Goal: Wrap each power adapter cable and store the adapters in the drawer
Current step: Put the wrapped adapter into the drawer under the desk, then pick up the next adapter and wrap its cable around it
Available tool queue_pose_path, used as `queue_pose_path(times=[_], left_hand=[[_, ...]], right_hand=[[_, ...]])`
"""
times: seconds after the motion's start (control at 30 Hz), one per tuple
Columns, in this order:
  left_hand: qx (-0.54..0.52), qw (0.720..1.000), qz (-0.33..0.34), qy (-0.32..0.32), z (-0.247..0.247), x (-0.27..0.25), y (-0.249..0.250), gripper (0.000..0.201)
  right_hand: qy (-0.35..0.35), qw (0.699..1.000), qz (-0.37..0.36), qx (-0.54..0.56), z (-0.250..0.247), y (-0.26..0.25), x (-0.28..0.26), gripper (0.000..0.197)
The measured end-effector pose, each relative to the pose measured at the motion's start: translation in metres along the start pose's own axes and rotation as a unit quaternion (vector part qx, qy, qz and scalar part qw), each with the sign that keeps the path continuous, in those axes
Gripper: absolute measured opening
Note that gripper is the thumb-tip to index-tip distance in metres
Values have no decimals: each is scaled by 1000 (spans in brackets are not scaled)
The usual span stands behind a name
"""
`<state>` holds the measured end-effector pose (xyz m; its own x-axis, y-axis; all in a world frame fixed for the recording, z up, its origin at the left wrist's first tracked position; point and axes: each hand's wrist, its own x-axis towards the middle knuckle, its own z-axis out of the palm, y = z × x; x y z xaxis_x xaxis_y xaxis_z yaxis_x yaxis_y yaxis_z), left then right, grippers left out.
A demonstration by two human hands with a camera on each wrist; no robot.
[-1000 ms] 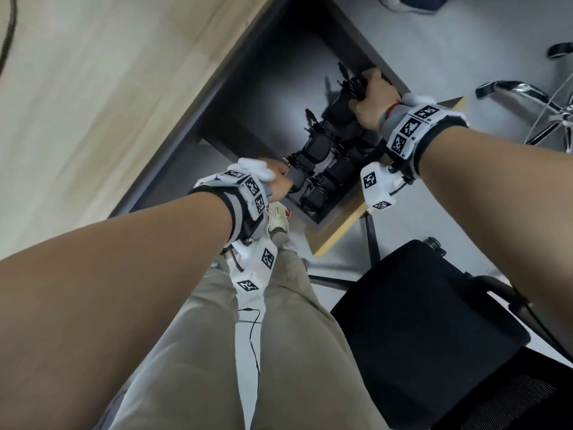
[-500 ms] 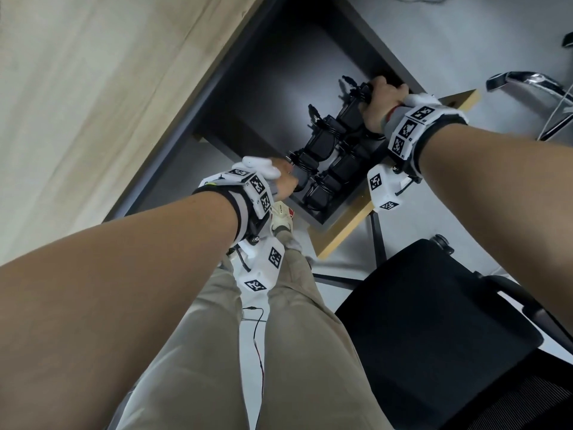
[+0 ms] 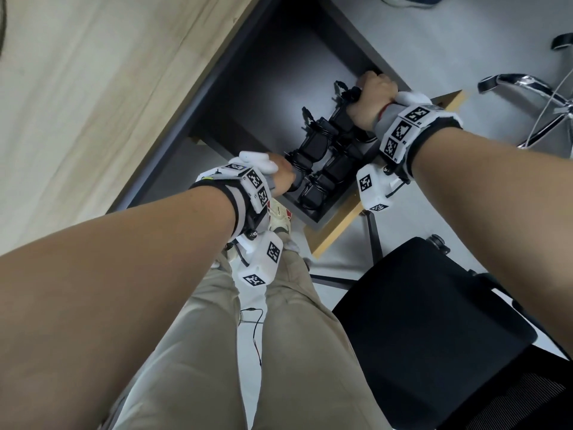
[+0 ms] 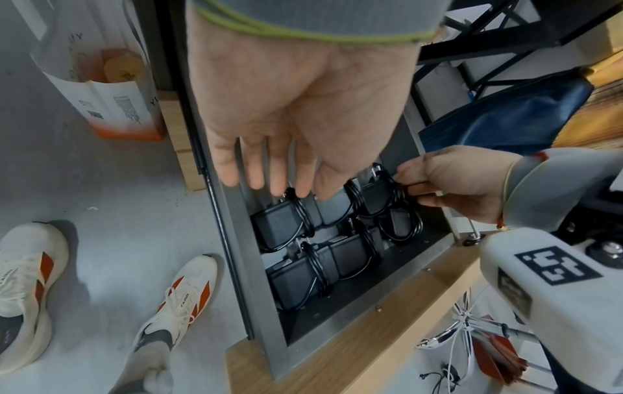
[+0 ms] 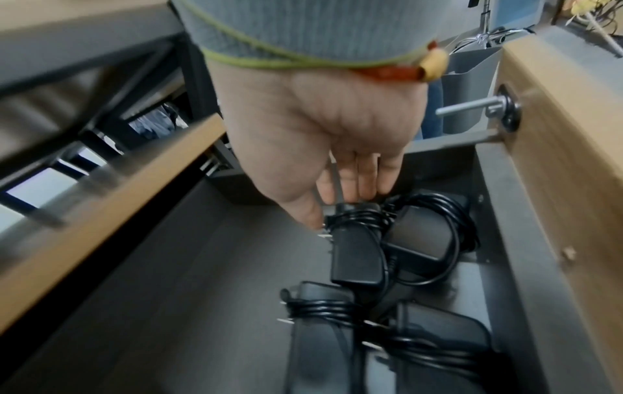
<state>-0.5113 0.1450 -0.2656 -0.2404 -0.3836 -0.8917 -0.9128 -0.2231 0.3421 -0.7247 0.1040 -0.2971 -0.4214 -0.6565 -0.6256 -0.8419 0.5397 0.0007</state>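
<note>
Black power adapters point(image 4: 296, 256), each wound in its own cable, lay packed in the open drawer point(image 3: 273, 97) under the bench point(image 3: 93, 88). At two o'clock the right hand point(image 5: 320, 138) pinched one adapter point(image 5: 354, 256); at eight the left hand point(image 4: 303, 106) hung with fingers straight, fingertips touching another

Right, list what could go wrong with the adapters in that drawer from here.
1. The right hand pinches the last adapter by its cable wrap; letting go carelessly may loosen the coil.
2. That adapter rests partly on a neighbouring adapter, so it may tip or slide.
3. The left hand has straight fingers over the drawer; closing it now could catch them.
</note>
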Motion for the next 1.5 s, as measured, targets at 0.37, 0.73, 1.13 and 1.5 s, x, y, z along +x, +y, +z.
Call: queue_pose_path(times=[0.37, 0.73, 1.13, 1.5], left_hand=[[-116, 991, 38, 46, -47, -75, 40, 29], [-275, 939, 73, 194, -169, -206, -4, 12], [-380, 835, -6, 397, -264, -261, -172, 23], [-324, 824, -159, 437, -304, -258, -289, 78]], right_hand=[[-5, 982, -61, 176, -75, -49, -99, 18], [37, 947, -194, 255, -179, -191, -208, 21], [-17, 931, -300, 207, -173, -351, -268, 17], [-74, 938, -299, 161, -111, -449, -284, 19]])
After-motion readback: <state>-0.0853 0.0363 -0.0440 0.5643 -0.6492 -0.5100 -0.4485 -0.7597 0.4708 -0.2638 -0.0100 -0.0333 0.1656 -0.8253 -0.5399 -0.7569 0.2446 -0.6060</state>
